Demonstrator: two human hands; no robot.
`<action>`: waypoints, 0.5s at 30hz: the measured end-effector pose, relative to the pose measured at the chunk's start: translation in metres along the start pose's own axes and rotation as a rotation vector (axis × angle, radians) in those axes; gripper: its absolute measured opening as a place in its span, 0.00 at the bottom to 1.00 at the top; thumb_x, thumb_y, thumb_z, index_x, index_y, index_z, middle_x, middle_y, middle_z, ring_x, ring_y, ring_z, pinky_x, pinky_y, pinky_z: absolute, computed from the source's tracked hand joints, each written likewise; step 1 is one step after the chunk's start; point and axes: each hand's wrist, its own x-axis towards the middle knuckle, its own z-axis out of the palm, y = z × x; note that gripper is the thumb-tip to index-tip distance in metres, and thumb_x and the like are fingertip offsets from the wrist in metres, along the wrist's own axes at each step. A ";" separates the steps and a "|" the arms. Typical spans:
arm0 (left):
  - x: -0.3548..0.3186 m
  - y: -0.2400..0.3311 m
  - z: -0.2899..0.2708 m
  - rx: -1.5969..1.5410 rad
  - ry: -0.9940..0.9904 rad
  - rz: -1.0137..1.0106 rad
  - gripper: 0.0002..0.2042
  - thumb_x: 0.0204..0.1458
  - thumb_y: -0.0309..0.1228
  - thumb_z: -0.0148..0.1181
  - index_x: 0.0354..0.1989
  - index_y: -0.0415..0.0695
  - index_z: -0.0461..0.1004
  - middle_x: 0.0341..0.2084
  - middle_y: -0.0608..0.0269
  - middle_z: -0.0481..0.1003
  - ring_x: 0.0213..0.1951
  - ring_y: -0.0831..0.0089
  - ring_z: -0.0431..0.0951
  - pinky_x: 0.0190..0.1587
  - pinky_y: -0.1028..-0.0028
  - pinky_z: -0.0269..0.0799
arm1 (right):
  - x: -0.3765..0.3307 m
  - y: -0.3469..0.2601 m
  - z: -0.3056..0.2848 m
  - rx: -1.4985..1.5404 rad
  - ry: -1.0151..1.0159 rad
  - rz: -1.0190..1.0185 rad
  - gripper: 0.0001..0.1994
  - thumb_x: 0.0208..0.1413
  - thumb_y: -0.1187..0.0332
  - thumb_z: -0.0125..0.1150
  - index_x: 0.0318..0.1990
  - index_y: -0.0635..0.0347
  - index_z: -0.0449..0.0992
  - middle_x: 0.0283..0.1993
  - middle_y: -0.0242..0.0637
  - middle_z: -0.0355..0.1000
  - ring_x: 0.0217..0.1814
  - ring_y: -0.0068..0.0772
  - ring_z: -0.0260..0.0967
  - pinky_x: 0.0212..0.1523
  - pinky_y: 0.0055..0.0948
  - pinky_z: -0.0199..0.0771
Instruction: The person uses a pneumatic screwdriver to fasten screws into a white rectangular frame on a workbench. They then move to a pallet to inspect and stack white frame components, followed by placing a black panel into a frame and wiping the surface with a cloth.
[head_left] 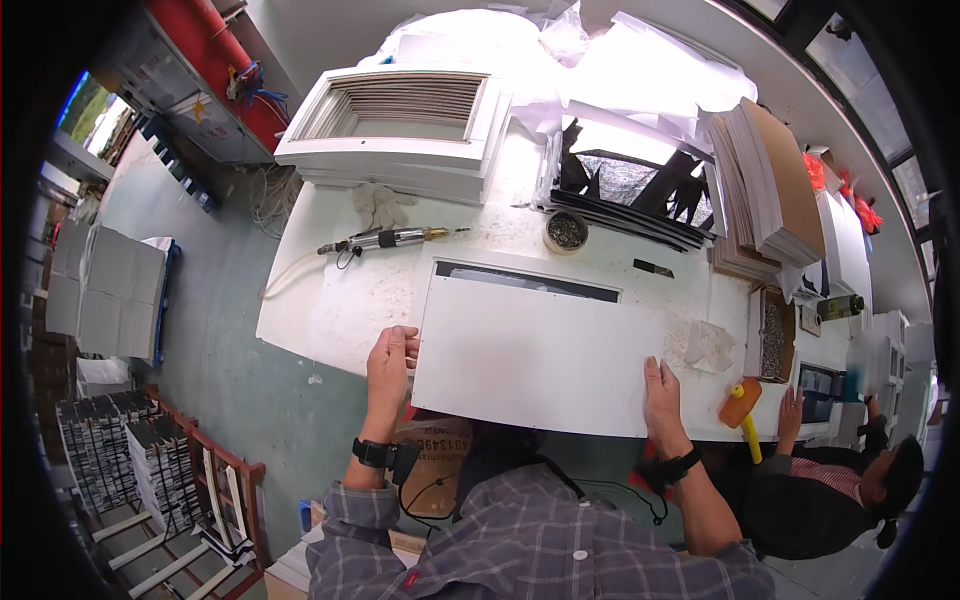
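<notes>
A flat white panel (530, 350) with a narrow dark slot along its far side lies in front of me on the table, overhanging the near edge. My left hand (390, 360) is at its left edge, fingers curled against the side. At the right edge, my right hand (663, 395) grips with the thumb up; its other fingers are partly hidden. Beyond the panel rest a pneumatic screwdriver (395, 238) with a hose and a round tub of screws (566, 232). A dark flat piece (653, 267) lies to the right of the tub.
White frames (390, 150) are stacked at the far left, near a glove (382, 207). Black sheets (640, 190) and brown boards (770, 180) stand farther right. A mallet (740, 405) and a box of small metal parts (771, 335) lie to the right, beside a co-worker (820, 500).
</notes>
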 end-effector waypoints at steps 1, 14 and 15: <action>0.008 -0.005 -0.005 0.104 0.074 0.079 0.21 0.74 0.45 0.46 0.54 0.38 0.77 0.40 0.58 0.82 0.43 0.73 0.79 0.49 0.73 0.74 | 0.008 0.000 0.005 -0.017 0.016 -0.009 0.25 0.74 0.55 0.54 0.58 0.76 0.71 0.52 0.37 0.75 0.53 0.22 0.67 0.57 0.23 0.68; 0.042 -0.040 -0.023 0.502 0.228 0.313 0.14 0.67 0.33 0.54 0.54 0.42 0.81 0.47 0.48 0.79 0.50 0.53 0.78 0.56 0.62 0.72 | 0.061 0.016 0.039 -0.099 -0.053 -0.050 0.22 0.74 0.55 0.54 0.53 0.73 0.73 0.46 0.33 0.74 0.47 0.20 0.65 0.52 0.22 0.68; 0.041 -0.039 -0.022 0.512 0.228 0.321 0.14 0.67 0.32 0.54 0.54 0.42 0.81 0.46 0.48 0.79 0.49 0.53 0.78 0.56 0.62 0.72 | 0.061 0.016 0.038 -0.099 -0.048 -0.038 0.22 0.74 0.55 0.54 0.53 0.73 0.73 0.46 0.33 0.74 0.47 0.20 0.65 0.51 0.21 0.69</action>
